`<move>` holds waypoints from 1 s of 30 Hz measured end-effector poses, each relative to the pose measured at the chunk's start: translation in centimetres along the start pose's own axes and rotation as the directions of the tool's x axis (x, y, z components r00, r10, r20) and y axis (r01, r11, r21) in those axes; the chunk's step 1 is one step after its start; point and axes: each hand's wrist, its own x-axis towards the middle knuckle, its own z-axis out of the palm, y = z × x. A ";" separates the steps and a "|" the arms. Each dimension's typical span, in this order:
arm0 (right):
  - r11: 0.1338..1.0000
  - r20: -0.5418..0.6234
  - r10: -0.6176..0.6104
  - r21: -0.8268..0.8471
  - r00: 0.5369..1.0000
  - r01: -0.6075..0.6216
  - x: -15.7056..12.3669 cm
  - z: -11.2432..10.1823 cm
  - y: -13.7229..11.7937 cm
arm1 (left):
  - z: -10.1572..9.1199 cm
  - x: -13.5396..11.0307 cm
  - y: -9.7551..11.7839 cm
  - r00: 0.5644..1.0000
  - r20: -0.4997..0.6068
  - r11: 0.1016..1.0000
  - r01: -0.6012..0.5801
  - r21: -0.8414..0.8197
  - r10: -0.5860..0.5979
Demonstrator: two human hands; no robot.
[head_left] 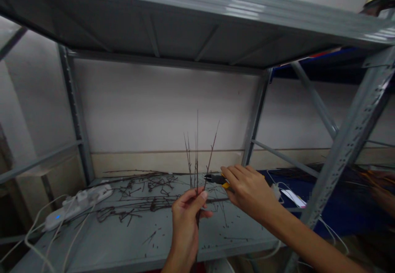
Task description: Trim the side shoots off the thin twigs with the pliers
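Observation:
My left hand (185, 227) grips the lower stems of several thin dark twigs (197, 149), which stand upright above it. My right hand (249, 190) holds yellow-handled side cutters (215, 179), and part of the handles is hidden by my fingers. The black jaws sit right next to the twig stems, but I cannot tell whether they touch. More cut twigs (145, 199) lie scattered on the grey metal shelf (154, 240) below my hands.
A white power strip (75, 205) with white cables lies at the shelf's left end. A lower face of the upper shelf (154, 26) runs overhead, and a perforated steel upright (348, 141) stands at right. Blue material (339, 199) with dark twigs lies beyond it.

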 end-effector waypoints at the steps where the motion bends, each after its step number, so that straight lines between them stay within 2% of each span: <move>1: 1.000 -0.004 0.000 0.005 1.000 0.000 -0.1 0.4 -0.1 | 0.0 0.0 0.0 1.000 -0.003 1.000 0.001 -0.003 -0.002; 4: 0.997 0.030 0.024 0.073 0.999 -0.026 -0.4 1.4 -0.4 | -0.1 0.2 0.0 1.000 -0.021 1.000 0.012 -0.021 -0.012; 7: 0.936 0.099 0.146 0.309 0.984 -0.170 -0.4 2.1 -0.5 | -0.1 0.4 0.3 0.999 -0.037 0.999 0.017 -0.036 -0.018; 9: 0.779 0.181 0.281 0.530 0.943 -0.334 0.0 2.2 -0.6 | -0.1 0.5 0.4 0.999 -0.042 0.999 0.019 -0.032 -0.020; 11: 0.528 0.269 0.375 0.724 0.887 -0.443 0.7 2.1 -0.8 | -0.2 0.6 0.4 0.999 -0.045 1.000 0.016 -0.016 -0.017; 13: 0.275 0.327 0.411 0.845 0.851 -0.458 1.4 1.8 -1.1 | -0.2 0.6 0.1 0.999 -0.037 1.000 0.015 0.002 -0.014; 14: 0.175 0.341 0.422 0.878 0.840 -0.445 1.8 1.7 -1.4 | -0.2 0.6 -0.1 0.999 -0.032 1.000 0.015 0.009 -0.014; 16: 0.070 0.347 0.440 0.906 0.829 -0.416 2.5 1.5 -1.8 | -0.1 0.5 -0.5 1.000 -0.025 1.000 0.018 0.017 -0.018; 23: 0.084 0.277 0.427 0.936 0.861 -0.343 4.3 0.9 -2.2 | 0.1 0.7 -1.1 0.997 -0.082 1.000 -0.006 -0.016 0.004; 28: 0.019 0.265 0.508 0.948 0.819 -0.318 5.3 0.3 -0.6 | -0.7 1.3 -1.7 0.997 -0.069 0.999 0.032 0.009 -0.031; 30: 0.000 0.252 0.519 0.956 0.817 -0.294 5.6 0.2 -0.1 | -0.8 1.3 -2.0 0.998 -0.054 0.999 0.041 0.029 -0.040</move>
